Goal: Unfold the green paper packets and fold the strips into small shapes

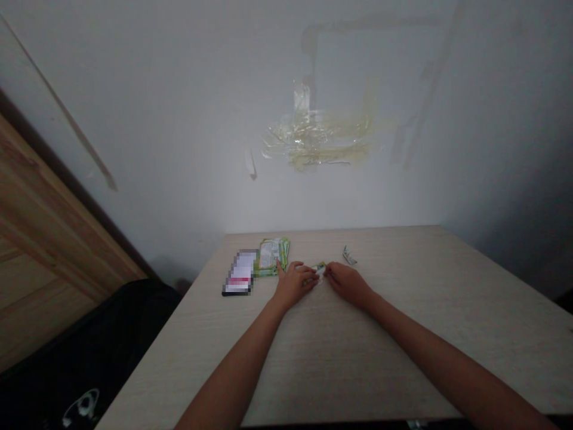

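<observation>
A small green and white packet (320,269) lies low over the table between my two hands, mostly covered by fingers. My left hand (293,285) has its fingertips closed on the packet's left side, while one finger sticks out toward a stack of similar packets. From the other side, my right hand (351,283) pinches the packet's right end with bent fingers. The stack of green and white printed packets (271,255) rests just beyond my left hand. A small crumpled piece of wrapper (349,255) lies past my right hand.
A phone with a blurred screen (240,273) lies left of the packet stack. The pale wooden table (403,358) meets a grey wall (179,119) bearing shiny tape strips (313,140). To the left are a wooden panel (40,221) and a black bag-like item (102,334).
</observation>
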The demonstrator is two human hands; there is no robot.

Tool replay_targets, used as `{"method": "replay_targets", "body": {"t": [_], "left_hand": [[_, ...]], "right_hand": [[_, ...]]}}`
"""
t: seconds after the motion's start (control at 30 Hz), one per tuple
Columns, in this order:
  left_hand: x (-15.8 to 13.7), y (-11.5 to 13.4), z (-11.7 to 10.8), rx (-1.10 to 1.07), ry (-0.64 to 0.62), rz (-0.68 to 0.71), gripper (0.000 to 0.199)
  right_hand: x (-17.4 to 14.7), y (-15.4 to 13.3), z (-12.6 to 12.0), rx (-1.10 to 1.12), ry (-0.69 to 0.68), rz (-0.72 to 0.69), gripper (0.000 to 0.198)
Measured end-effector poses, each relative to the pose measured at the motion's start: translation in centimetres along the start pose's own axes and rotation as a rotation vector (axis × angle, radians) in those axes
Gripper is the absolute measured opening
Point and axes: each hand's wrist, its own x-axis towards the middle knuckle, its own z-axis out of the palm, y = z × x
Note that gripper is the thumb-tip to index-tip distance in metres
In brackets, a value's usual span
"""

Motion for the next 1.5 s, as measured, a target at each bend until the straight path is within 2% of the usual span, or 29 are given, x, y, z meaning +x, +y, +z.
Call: {"method": "replay_targets", "body": {"t": [0.5,0.87,1.27,1.5], "left_hand": [[0.0,0.1,0.0,0.014,0.016,-0.004,0.019],[0.0,0.0,0.1,-0.006,0.024,-0.011,0.019],[0.1,-0.1,0.0,-0.019,-0.013,-0.018,0.021],[0.2,-0.1,0.0,-0.046,-0.01,-0.024,0.019]], "right_hand": [[-0.7,-0.7,-0.6,0.148,-0.053,-0.083,0.011],[-0.9,-1.1,-1.1,0.232,-0.062,-0.089,0.014],[-0.5,-0.3,-0.4,0.088,0.034,-0.014,0.007],[0.1,0.0,-0.2,-0.058,0.061,0.1,0.005]]}}
